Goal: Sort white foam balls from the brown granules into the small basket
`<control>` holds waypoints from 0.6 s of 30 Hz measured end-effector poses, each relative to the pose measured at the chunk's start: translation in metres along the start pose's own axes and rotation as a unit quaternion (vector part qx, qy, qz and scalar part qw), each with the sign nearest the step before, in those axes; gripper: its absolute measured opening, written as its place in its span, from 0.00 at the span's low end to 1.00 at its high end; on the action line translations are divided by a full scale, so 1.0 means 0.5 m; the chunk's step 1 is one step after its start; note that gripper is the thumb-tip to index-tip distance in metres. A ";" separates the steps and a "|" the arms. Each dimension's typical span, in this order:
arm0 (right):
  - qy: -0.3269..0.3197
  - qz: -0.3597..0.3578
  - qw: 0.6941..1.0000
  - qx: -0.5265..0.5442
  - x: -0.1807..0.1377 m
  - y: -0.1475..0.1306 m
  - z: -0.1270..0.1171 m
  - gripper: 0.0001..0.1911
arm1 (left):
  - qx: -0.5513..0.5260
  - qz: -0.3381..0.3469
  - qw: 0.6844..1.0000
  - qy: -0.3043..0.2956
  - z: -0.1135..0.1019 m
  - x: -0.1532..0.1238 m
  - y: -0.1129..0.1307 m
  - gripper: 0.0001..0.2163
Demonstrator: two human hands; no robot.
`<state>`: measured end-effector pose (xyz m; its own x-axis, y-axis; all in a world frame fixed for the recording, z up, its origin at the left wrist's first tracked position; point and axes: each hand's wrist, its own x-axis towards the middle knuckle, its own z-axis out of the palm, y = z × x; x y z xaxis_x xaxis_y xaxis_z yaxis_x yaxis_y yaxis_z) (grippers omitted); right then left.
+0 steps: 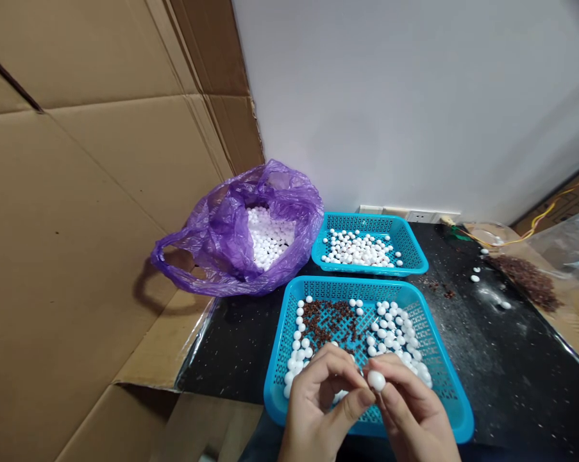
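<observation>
Both my hands are over the near edge of a blue plastic basket (450, 378) that holds white balls and a patch of small dark brown bits (330, 321). My right hand (414, 414) pinches one white ball (376, 380) between thumb and fingers. My left hand (320, 401) is curled beside it, thumb tip against the same ball, fingers bent inward over the basket. A second blue basket (411, 247) farther back holds only white balls. A purple plastic bag (222, 240) full of white balls sits open to the left.
Large cardboard sheets (77, 212) lean along the left side. The black tabletop (501, 359) carries stray white balls and a heap of brown bits (529, 279) under a clear plastic bag at right. A wall socket strip (417, 216) and yellow wire (539, 221) lie at the back.
</observation>
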<state>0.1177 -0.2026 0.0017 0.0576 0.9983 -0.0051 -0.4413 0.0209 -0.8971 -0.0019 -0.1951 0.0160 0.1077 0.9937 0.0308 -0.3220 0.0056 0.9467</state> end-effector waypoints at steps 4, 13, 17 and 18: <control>-0.010 -0.041 0.998 -0.050 0.004 -0.006 -0.003 0.06 | -0.014 0.004 1.000 0.001 -0.001 -0.001 -0.006 0.04; -0.047 -0.081 0.991 -0.093 0.009 -0.009 -0.015 0.04 | -0.062 -0.046 0.997 0.009 0.001 0.000 -0.005 0.05; -0.054 -0.097 0.989 -0.100 0.011 -0.010 -0.017 0.05 | -0.069 -0.049 0.996 0.017 0.002 -0.002 -0.010 0.06; -0.055 -0.100 0.988 -0.101 0.011 -0.011 -0.017 0.05 | -0.072 -0.048 0.996 0.018 0.002 -0.002 -0.012 0.06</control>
<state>0.1278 -0.1978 0.0028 0.0239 0.9754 0.2193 -0.2415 0.2185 -0.9455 0.0008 -0.1963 0.0106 0.1123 0.9911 -0.0715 -0.4441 0.1145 0.8886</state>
